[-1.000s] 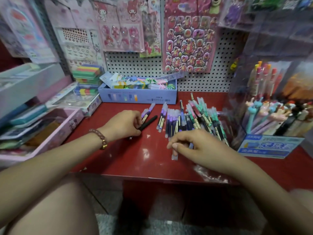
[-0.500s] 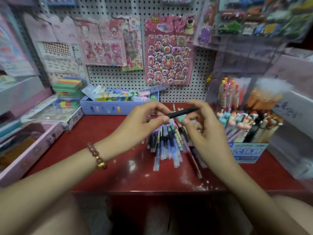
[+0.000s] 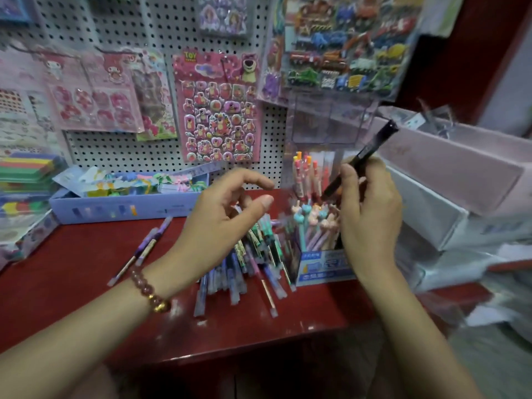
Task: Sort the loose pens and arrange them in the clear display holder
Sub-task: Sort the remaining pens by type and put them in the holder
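Left hand (image 3: 221,226) released black pen (image 3: 371,148)

Pen pile (image 3: 259,260) mid worktop (image 3: 72,269) before you, display holder (image 3: 331,125) just R of it, 2 pens (image 3: 144,249) to its L, tray (image 3: 121,208) behind, by pegboard (image 3: 115,151).

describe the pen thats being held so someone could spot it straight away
At the right end of the red tabletop stands the clear display holder with a blue label. Just above it the right hand pinches a slim black pen, tilted up to the right. It alone is held up; the loose purple and green pens lie flat.
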`<state>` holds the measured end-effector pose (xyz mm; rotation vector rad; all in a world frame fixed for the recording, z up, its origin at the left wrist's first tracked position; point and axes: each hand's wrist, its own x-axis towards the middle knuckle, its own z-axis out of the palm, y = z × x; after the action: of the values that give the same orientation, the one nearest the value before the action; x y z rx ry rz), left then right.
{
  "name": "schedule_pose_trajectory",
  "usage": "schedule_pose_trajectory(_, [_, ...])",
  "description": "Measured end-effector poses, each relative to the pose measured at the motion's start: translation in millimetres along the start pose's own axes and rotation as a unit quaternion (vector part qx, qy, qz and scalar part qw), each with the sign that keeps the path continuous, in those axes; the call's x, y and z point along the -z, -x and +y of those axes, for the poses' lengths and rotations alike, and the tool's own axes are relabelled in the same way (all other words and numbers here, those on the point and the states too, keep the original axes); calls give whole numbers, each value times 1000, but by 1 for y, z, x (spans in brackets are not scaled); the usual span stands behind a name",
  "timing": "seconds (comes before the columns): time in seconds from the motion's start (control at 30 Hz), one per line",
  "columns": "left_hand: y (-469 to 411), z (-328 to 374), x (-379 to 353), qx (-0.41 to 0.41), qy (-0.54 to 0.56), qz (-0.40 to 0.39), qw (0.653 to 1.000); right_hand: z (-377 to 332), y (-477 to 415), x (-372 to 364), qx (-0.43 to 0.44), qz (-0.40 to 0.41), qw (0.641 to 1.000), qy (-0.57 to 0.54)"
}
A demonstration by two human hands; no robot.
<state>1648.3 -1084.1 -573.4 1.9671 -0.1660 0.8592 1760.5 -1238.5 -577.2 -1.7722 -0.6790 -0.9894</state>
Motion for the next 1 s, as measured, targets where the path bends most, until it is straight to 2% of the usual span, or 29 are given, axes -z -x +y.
schedule_pose_trajectory(0.17, [-4, -14, -15, 23, -28, -8, 999, 20, -18, 9, -21, 12, 1000, -5])
schedule_pose_trajectory(0.33, [-10, -17, -28, 25, -33, -9, 999, 28, -24, 7, -15, -105, 992, 75])
schedule_pose_trajectory(0.53, [-9, -18, -31, 40, -61, -10, 997, 25, -22, -4, 19, -211, 961, 178])
schedule_pose_trajectory(0.7, [-8, -17, -28, 41, -62, -12, 997, 26, -26, -6, -32, -213, 960, 176])
schedule_pose_trajectory(1.0, [-10, -15, -29, 38, -58, -8, 998, 20, -33, -7, -44, -246, 946, 207])
